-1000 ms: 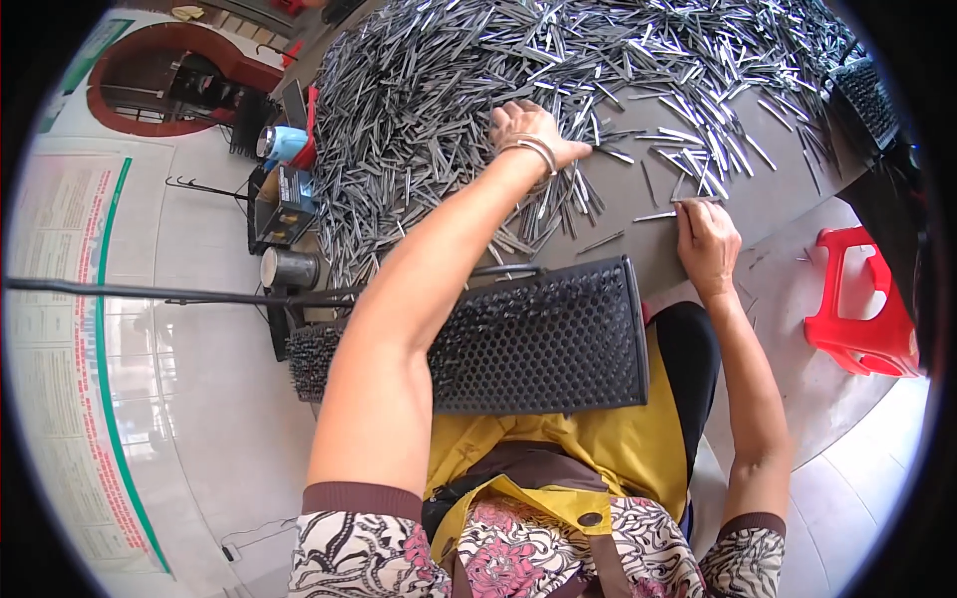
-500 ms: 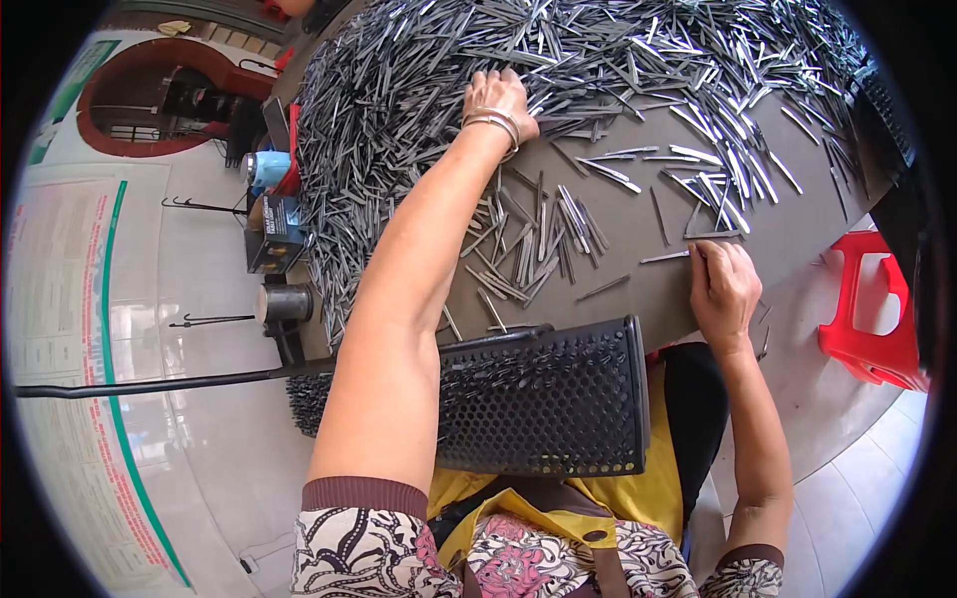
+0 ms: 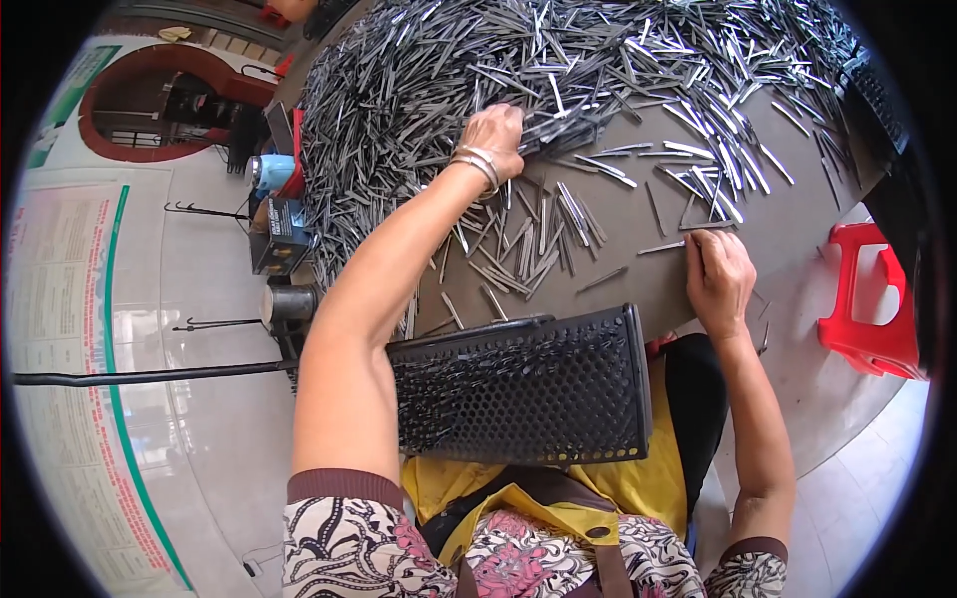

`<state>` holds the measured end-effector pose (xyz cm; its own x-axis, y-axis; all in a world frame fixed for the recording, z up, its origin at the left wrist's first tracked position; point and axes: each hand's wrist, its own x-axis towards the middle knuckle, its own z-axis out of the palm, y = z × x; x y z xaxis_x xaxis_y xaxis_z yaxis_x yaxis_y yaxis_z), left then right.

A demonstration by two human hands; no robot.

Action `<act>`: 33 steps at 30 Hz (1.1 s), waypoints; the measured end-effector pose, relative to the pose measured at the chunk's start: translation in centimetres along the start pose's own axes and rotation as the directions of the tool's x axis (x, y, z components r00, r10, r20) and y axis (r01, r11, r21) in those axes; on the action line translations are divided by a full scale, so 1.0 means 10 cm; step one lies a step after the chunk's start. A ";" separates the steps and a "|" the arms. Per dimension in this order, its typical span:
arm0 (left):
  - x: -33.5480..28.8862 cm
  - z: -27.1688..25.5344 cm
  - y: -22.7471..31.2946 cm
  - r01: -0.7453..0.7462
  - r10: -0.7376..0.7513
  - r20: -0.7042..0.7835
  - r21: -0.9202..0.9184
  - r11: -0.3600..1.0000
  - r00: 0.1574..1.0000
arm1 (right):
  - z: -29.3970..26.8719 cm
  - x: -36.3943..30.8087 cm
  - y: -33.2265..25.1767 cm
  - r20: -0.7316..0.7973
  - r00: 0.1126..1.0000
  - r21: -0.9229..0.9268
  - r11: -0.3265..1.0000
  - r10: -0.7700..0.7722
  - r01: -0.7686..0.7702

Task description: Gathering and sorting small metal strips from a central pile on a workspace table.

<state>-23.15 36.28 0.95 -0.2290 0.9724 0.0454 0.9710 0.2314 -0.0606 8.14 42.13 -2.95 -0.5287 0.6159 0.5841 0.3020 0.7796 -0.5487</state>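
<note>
Far up the grey table [image 3: 638,269], the left hand [image 3: 495,135] is pressed into the heap of thin metal rods [image 3: 478,60], fingers apparently curled around some. One rod [image 3: 666,246] is touched by the right hand [image 3: 720,279], fingers together. A black perforated tray [image 3: 528,389] is kept on the lap.

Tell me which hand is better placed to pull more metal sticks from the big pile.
Probably the left hand: it is stretched far out and its fingers already lie on the edge of the pile of metal sticks. The right hand rests near the table edge, beside one loose stick.
</note>
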 end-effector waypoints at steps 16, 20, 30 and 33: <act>-0.10 -0.01 -0.01 -0.162 0.163 0.018 -0.024 0.986 0.987 | 0.00 -0.02 -0.01 -0.003 1.000 -0.018 1.000 0.011 -0.011; -0.12 0.01 0.01 -0.142 0.142 -0.025 -0.008 0.990 0.990 | 0.01 -0.02 0.00 -0.031 1.000 -0.012 1.000 -0.003 0.003; 0.00 -0.04 0.21 -0.063 0.039 -0.175 -0.137 0.989 0.984 | 0.01 0.00 0.00 -0.030 0.999 0.007 1.000 0.011 -0.011; 0.10 -0.14 0.32 0.110 -0.190 -0.287 -0.272 0.956 0.939 | 0.01 -0.01 0.01 -0.032 0.999 0.003 1.000 0.011 -0.011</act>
<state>-20.13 37.92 2.20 -0.3797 0.8603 0.3402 0.9217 0.3204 0.2186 8.11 42.13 -3.11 -0.4998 0.6275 0.5970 0.3053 0.7726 -0.5566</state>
